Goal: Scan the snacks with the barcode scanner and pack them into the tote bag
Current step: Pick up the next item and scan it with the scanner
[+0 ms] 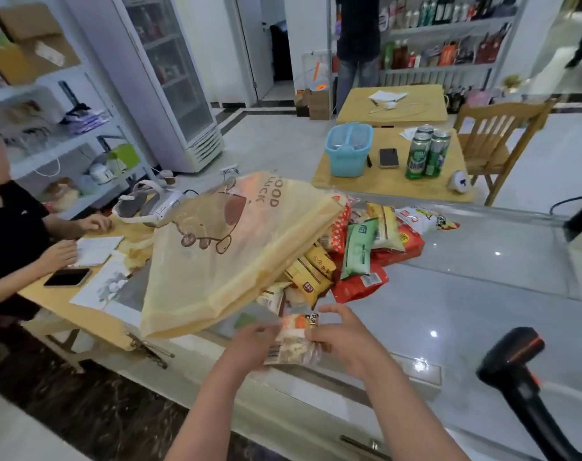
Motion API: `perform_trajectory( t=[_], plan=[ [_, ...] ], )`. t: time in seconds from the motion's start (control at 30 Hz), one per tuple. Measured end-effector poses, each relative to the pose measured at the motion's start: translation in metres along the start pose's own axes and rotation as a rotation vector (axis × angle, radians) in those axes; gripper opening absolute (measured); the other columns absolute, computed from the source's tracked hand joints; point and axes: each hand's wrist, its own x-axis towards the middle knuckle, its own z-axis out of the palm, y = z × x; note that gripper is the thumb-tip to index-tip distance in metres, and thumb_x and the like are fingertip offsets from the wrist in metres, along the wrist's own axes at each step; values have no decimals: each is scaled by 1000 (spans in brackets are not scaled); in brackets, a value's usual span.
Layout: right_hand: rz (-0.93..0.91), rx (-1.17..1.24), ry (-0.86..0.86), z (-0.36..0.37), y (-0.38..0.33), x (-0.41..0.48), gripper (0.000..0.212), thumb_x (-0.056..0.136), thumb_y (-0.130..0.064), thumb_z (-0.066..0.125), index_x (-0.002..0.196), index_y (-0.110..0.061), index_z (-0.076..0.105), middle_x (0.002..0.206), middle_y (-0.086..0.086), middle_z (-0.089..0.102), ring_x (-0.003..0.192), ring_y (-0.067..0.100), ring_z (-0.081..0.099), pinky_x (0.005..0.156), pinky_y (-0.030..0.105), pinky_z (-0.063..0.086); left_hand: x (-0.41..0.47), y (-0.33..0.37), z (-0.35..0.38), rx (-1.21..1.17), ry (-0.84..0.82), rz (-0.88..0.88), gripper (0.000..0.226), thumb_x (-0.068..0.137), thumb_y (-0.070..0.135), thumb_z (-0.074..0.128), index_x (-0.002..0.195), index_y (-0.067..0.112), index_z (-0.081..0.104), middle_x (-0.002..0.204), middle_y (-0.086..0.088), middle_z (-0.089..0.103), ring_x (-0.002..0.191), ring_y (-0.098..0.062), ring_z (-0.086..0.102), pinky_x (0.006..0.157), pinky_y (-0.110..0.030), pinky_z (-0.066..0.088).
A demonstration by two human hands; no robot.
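Observation:
A small orange-and-white snack packet point(294, 341) with a barcode on its near left edge is held between my left hand point(253, 344) and my right hand point(344, 337), just above the grey counter point(466, 294). The yellow tote bag point(229, 247) with a bear print lies on its side behind my hands, its mouth facing right. A heap of snack packets point(352, 247) in red, green and yellow spills beside the bag's mouth. The black barcode scanner point(515, 364) stands on its stand at the near right of the counter, apart from both hands.
A person in black sits at the left at a wooden table point(60, 301) with a phone point(68, 277) and papers. Beyond the counter stands a table with a blue basket point(347, 149), green cans point(427, 153) and a phone, plus a wooden chair point(496, 141). Shelves and a fridge line the walls.

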Motion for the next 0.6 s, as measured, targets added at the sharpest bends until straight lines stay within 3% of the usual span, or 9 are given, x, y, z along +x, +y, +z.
perform_trajectory(
  t=[0.07,0.13,0.23,0.3,0.47,0.6],
  plan=[
    [-34,4,-34,-21,-3,-7,43,78,4,71,108,-25,57,92,13,72,86,27,67,88,43,51,2,8,14,-185,-109,-16,48,87,51,62,108,8,64,92,-6,72,80,-22,69,72,-38,59],
    [-56,88,-39,-38,-6,-15,39,81,4,67,110,-21,59,97,15,72,92,30,68,93,48,52,-2,21,25,-316,-215,5,47,88,46,62,110,5,65,91,-8,75,78,-20,72,66,-30,57],
    [-88,242,44,-57,-11,-29,24,88,-1,61,108,-14,63,91,11,72,80,23,67,72,40,56,-8,40,40,-397,-322,104,38,91,40,60,112,9,65,98,-8,75,93,-25,71,90,-40,55],
    [-119,247,123,-66,-13,-40,9,93,-12,59,100,-13,66,86,8,70,71,18,63,63,32,51,-12,54,47,-407,-342,173,33,93,39,55,109,13,66,99,-7,75,97,-26,70,98,-47,50],
    [-242,234,392,-82,-11,-63,15,94,-20,59,91,-10,70,77,3,73,62,10,64,58,22,50,-19,78,62,-433,-399,259,36,97,47,43,104,23,70,100,-9,74,97,-28,70,92,-46,53],
    [-395,134,618,-91,-19,-80,17,92,-18,61,80,-14,72,74,3,70,69,17,59,69,33,52,-25,85,68,-346,-472,374,40,99,44,42,101,16,71,94,-6,75,89,-23,71,81,-39,57]
  ],
)
